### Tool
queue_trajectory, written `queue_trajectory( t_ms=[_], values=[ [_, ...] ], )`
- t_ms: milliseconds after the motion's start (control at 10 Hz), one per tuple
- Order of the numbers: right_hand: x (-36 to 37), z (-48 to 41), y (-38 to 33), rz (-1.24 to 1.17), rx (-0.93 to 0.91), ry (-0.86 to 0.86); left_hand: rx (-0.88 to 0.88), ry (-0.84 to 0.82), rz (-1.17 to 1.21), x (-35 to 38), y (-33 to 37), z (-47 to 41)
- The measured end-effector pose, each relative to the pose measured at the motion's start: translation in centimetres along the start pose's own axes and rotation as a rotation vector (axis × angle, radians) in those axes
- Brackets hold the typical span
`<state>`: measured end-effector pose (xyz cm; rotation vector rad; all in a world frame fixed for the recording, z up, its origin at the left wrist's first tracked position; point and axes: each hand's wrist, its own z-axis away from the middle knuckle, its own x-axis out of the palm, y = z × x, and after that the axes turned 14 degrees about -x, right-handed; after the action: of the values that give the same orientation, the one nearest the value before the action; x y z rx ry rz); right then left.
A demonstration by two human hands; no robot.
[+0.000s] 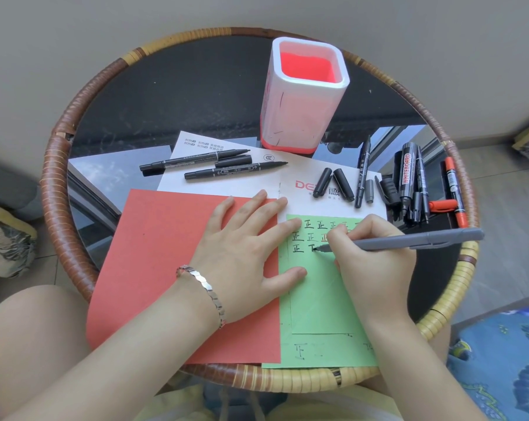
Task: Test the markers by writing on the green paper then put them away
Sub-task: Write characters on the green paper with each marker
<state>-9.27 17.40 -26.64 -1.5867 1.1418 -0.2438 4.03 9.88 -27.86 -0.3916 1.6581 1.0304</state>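
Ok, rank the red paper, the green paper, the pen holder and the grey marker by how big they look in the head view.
1. red paper, clearly largest.
2. green paper and pen holder: similar; the paper is partly covered, so I won't rank them.
3. grey marker in the right hand, smallest.

My work surface: a round table with a dark glass top and a wicker-wrapped rim. Directly on the glass stand a white pen holder with a red interior, a white printed sheet, and, at my right, a cluster of markers. The red paper and green paper lie side by side near me, overhanging the near rim.
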Motion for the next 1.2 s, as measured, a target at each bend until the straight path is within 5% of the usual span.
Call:
queue_trajectory(
  t_ms=[1200],
  values=[
    [-0.51, -0.05, 0.37, -0.138, 0.014, 0.093, 0.007, -0.01, -0.004, -0.07, -0.07, 0.04]
  ],
)
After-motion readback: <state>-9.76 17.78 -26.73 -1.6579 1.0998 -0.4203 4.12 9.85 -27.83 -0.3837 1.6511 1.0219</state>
